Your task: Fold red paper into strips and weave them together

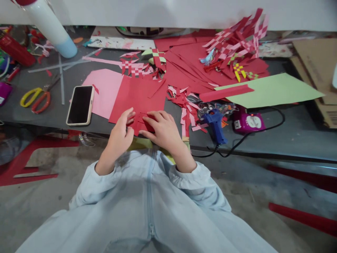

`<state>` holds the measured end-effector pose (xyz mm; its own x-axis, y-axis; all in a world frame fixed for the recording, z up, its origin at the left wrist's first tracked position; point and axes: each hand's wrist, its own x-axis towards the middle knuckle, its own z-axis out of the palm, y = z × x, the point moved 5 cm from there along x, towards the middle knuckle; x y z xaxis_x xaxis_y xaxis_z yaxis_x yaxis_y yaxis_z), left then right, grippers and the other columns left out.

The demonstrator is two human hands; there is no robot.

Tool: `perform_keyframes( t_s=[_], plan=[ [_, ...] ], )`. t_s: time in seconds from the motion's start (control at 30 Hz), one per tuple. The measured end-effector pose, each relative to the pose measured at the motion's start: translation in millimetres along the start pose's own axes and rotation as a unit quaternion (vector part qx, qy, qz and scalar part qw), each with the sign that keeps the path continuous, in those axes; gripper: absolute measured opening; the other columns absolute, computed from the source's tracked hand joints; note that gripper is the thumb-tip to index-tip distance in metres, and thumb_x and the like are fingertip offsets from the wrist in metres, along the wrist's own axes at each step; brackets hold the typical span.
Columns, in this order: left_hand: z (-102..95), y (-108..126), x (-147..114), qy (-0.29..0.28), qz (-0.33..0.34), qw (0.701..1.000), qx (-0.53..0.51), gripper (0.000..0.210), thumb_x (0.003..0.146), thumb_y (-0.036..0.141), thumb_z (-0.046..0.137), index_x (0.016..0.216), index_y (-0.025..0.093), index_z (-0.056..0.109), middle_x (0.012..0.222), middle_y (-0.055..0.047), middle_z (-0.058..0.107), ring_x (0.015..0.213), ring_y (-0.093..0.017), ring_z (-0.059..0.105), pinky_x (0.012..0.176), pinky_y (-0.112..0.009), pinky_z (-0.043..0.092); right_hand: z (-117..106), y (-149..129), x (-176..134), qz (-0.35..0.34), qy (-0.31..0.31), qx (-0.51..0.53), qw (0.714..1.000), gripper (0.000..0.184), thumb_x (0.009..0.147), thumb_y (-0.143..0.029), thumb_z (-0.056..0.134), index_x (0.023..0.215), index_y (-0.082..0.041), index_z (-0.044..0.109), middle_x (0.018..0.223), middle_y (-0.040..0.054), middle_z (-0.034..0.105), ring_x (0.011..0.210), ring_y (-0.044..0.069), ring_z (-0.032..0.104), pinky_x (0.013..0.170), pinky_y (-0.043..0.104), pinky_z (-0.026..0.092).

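Note:
A sheet of red paper (pixel 139 95) lies at the table's front edge. My left hand (pixel 122 128) rests over its left front corner, thumb apart from the loosely bent fingers, with nothing visible in it. On the right, my right hand (pixel 164 130) has its fingers stretched out and pressed on the paper, thumb spread away. Narrow red paper strips (pixel 142 115) lie between the two hands, partly hidden by the right fingers. Pink paper (pixel 105 88) lies partly under the red sheet. A phone (pixel 80 105) lies left of my left hand.
Scissors (pixel 39 100) and a bottle (pixel 56 31) are on the left. To the right are paper scraps (pixel 181 98), a blue glue gun (pixel 217 126), a purple box (pixel 249 122) with a cord, and green paper (pixel 273 91). Woven checkered strips (pixel 237 42) lie heaped behind.

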<state>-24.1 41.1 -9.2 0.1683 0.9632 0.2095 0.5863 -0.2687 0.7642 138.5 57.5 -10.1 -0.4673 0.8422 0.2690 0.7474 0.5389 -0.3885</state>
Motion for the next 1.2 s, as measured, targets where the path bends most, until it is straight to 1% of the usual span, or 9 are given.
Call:
perform_keyframes(
  t_s=[0.2,0.3,0.4,0.57,0.73,0.87,1.0,1.1,1.2],
  plan=[
    [11.0,0,6,-0.011,0.003,0.998,-0.066,0.073,0.084,0.008,0.035,0.153,0.028,0.02,0.154,-0.017,0.046,0.123,-0.018,0.065,0.101,-0.041,0.058,0,0,2,0.012,0.025,0.033,0.999,0.067,0.084,-0.07,0.06,0.125,-0.018,0.069,0.127,0.0159,0.068,0.116,0.034,0.057,0.099,0.049,0.044],
    [15.2,7,9,-0.012,0.018,0.998,-0.06,0.072,0.083,0.007,0.032,0.152,0.027,0.021,0.155,-0.017,0.043,0.131,-0.02,0.06,0.103,-0.041,0.057,0,2,3,0.03,0.044,0.06,0.997,0.069,0.079,-0.069,0.068,0.124,-0.016,0.069,0.126,0.0148,0.07,0.116,0.034,0.058,0.101,0.048,0.044],
    [18.8,13,12,-0.009,0.035,0.997,-0.07,0.07,0.083,0.007,0.031,0.15,0.024,0.023,0.156,-0.018,0.042,0.142,-0.021,0.049,0.106,-0.041,0.055,-1,3,4,0.047,0.05,0.091,0.993,0.061,0.078,-0.064,0.072,0.116,-0.017,0.07,0.121,0.0134,0.073,0.112,0.034,0.061,0.102,0.047,0.044],
    [23.6,16,19,-0.01,0.046,0.995,-0.087,0.058,0.094,0.014,0.031,0.15,0.025,0.023,0.154,-0.018,0.044,0.133,-0.022,0.058,0.111,-0.046,0.05,-4,8,7,0.046,0.055,0.115,0.991,0.034,0.094,-0.041,0.057,0.114,-0.016,0.07,0.115,0.0148,0.075,0.105,0.032,0.066,0.096,0.045,0.047],
    [20.3,33,17,-0.006,0.087,0.993,-0.085,0.048,0.104,0.032,0.032,0.151,0.027,0.023,0.154,-0.019,0.044,0.133,-0.024,0.058,0.111,-0.045,0.05,-7,19,6,0.074,0.069,0.212,0.972,0.033,0.097,-0.031,0.045,0.108,-0.018,0.073,0.107,0.0125,0.078,0.097,0.027,0.07,0.089,0.042,0.053],
    [3.9,56,8,0.044,0.151,0.986,-0.057,0.044,0.106,0.033,0.032,0.15,0.031,0.032,0.151,-0.013,0.047,0.134,-0.025,0.057,0.112,-0.045,0.048,-18,24,8,0.098,0.108,0.352,0.925,0.032,0.095,-0.04,0.051,0.101,-0.019,0.074,0.106,0.0086,0.079,0.095,0.023,0.072,0.087,0.037,0.055],
    [-17.9,58,0,0.161,0.21,0.964,-0.024,0.042,0.102,0.036,0.047,0.143,0.029,0.047,0.137,-0.01,0.057,0.118,-0.023,0.063,0.098,-0.038,0.054,-28,29,12,0.16,0.092,0.423,0.887,0.032,0.086,-0.046,0.06,0.069,-0.019,0.068,0.076,0.004,0.073,0.073,0.018,0.068,0.071,0.031,0.055],
    [-27.9,39,3,0.236,0.129,0.963,-0.032,0.042,0.096,0.038,0.06,0.135,0.025,0.057,0.131,-0.01,0.062,0.107,-0.02,0.064,0.093,-0.036,0.053,-31,29,13,0.192,0.062,0.496,0.844,0.026,0.077,-0.046,0.07,0.077,-0.021,0.07,0.071,0.0011,0.069,0.064,0.014,0.064,0.065,0.029,0.056],
    [-17.3,16,13,0.143,-0.02,0.972,-0.188,0.046,0.087,0.046,0.07,0.126,0.023,0.064,0.126,-0.011,0.068,0.11,-0.022,0.067,0.092,-0.036,0.055,-30,26,11,0.19,0.029,0.548,0.814,0.025,0.074,-0.047,0.074,0.077,-0.022,0.072,0.069,-0.0003,0.068,0.06,0.012,0.061,0.062,0.028,0.056]
  ],
)
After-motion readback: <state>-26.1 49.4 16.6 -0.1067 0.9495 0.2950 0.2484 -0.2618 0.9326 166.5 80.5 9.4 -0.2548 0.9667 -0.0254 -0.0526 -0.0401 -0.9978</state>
